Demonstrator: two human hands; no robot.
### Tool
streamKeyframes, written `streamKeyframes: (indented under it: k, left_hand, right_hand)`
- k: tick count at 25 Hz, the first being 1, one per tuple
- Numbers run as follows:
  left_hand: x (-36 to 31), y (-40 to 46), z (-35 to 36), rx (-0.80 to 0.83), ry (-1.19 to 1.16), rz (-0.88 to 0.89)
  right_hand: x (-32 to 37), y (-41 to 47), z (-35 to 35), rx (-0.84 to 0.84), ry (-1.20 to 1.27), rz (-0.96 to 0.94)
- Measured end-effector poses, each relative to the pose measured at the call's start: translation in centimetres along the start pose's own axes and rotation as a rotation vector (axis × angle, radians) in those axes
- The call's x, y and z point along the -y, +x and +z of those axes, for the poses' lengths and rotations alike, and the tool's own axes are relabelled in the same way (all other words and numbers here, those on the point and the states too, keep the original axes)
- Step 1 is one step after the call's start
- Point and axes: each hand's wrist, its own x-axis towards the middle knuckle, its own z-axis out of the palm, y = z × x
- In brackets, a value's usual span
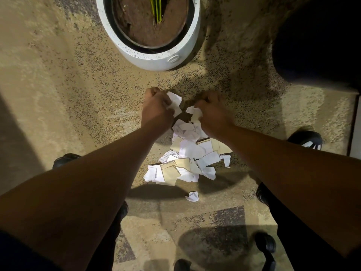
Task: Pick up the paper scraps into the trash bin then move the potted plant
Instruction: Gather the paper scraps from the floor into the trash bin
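Note:
A heap of white and beige paper scraps (pixel 187 159) lies on the speckled floor between my feet. My left hand (pixel 156 108) grips a bunch of white scraps at the heap's far end. My right hand (pixel 212 112) grips more scraps just to the right of it. One loose scrap (pixel 192 196) lies apart, nearer to me. The potted plant (pixel 150 30), a white speckled round pot with brown soil and green leaves, stands on the floor just beyond my hands. A large dark round shape (pixel 320 42) at the upper right may be the trash bin; I cannot tell.
Black chair casters (pixel 266 243) and chair legs stand around me at the bottom and sides. My shoes (pixel 304 137) are on either side of the heap. A floor edge or threshold (pixel 352 122) runs along the right.

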Motion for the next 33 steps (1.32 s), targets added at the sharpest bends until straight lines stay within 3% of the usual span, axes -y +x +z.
streamKeyframes:
  k: [5,9,12,14,17,20,30,33]
  left_hand:
    - [-0.9,0.4,0.8,-0.004,0.031,-0.018]
    - [-0.2,0.7,0.4,0.132,-0.008,-0.194]
    - [1.1,-0.1,-1.0,0.351,-0.327,-0.384]
    - [2.1,-1.1,-1.0,0.465,-0.341,-0.442]
    - [2.4,-2.1,0.8,0.462,-0.338,-0.406]
    - [1.7,-2.7,2.7,0.433,-0.45,-0.409]
    - [2.8,-3.3,2.0,0.345,-0.612,-0.401]
    - [3.6,-3.4,0.0,0.353,-0.696,-0.372]
  right_hand:
    - [1.1,1.1,0.6,0.022,0.115,0.08]
    - [0.4,0.5,0.1,-0.063,0.458,0.235]
    - [-0.1,-0.7,-0.1,-0.212,0.522,0.298]
    - [-0.4,-1.4,0.0,-0.18,0.523,0.389]
    - [0.1,-2.4,0.7,-0.001,0.467,0.462]
    - [1.9,-3.0,1.3,0.105,0.712,0.51]
    - [3.2,-3.4,0.7,0.22,1.357,0.628]
    - [1.7,-3.2,0.8,0.191,1.357,0.637]
